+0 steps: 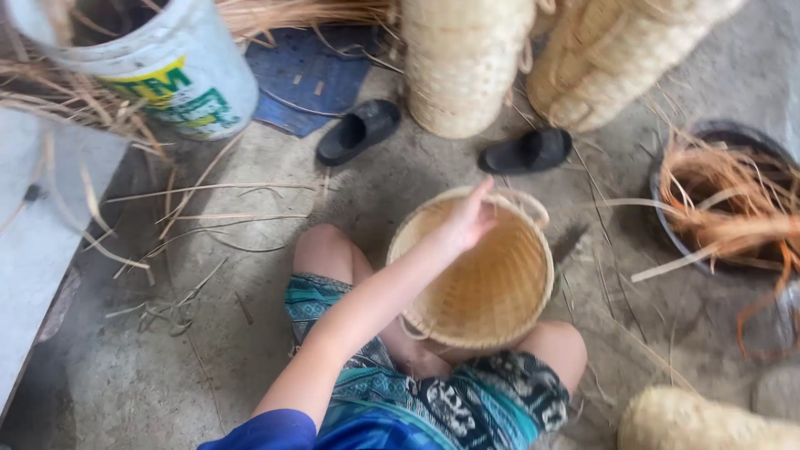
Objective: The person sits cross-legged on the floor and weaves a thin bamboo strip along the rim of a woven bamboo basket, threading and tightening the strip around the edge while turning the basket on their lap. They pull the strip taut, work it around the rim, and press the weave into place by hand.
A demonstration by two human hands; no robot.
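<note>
Woven basket (492, 287): round, pale straw colour, sitting between the person's knees on the concrete floor (167, 367), mouth tilting up toward the camera.
Basket rim (417, 218): the far edge is lying nearest the two black sandals (358, 131); a small loop handle (533, 204) is standing at that far edge.
Left hand (469, 221): reaching over the basket from the near-left, arm crossing the left knee; the hand is resting at the far rim, just left of the loop handle.
Left hand state: fingers are curling together with the index finger pointing up past the rim; whether they are pinching a strand cannot be told.
Right hand: not showing in the head view; possibly hiding beneath the basket, cannot be told.
Governing relation: the rim section being worked is lying directly under the left hand, on the side of the basket away from the body; the left hand is the nearer one.
Surroundings: a white bucket (179, 71) holding dry strands is standing at the far-left; a dark basin (717, 208) of orange strands is lying to the right; finished baskets (467, 62) are standing beyond the sandals.
</note>
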